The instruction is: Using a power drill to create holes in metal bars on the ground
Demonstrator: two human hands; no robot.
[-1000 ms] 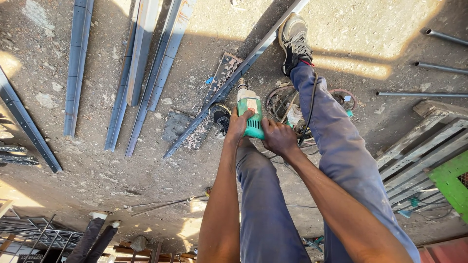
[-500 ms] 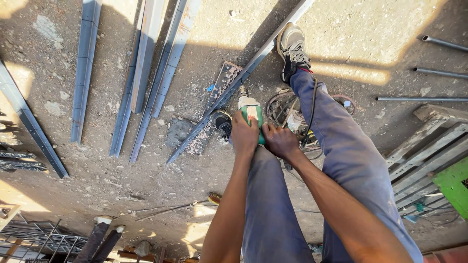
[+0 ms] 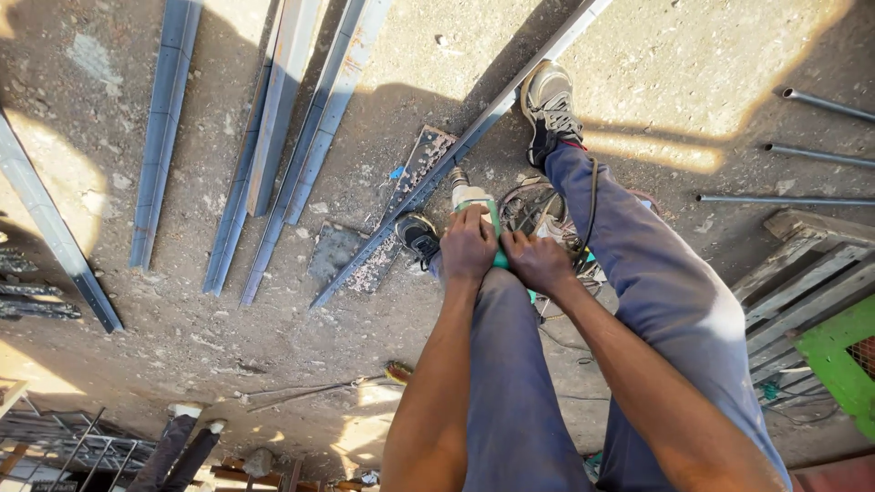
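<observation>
No bins or boxes w/ anything in them that I can make out; only a wooden pallet [image 3: 807, 264] at the right edge of the floor, slats bare, w/ a green metal frame [image 3: 843, 351] just beside it.

The power tool [image 3: 474, 205] has a green body and a silver-grey front end, pointing away from me toward the long steel angle bar [image 3: 456, 150] that runs diagonally across the concrete floor [image 3: 684, 82]. It sits between my knees, just off the bar, near my left shoe [image 3: 419, 239]. My right shoe [image 3: 549, 105] is planted on the bar further up.

My left hand [image 3: 468, 244] has its fingers wrapped shut over the tool's body from the top. My right hand [image 3: 538, 262] has its fingers closed on the rear of the tool, touching the left. A black cable [image 3: 588, 210] loops over my right leg.

More steel bars [image 3: 273, 118] lie at the far-left part of the floor, well apart; thin rods [image 3: 820, 155] at the far right.
</observation>
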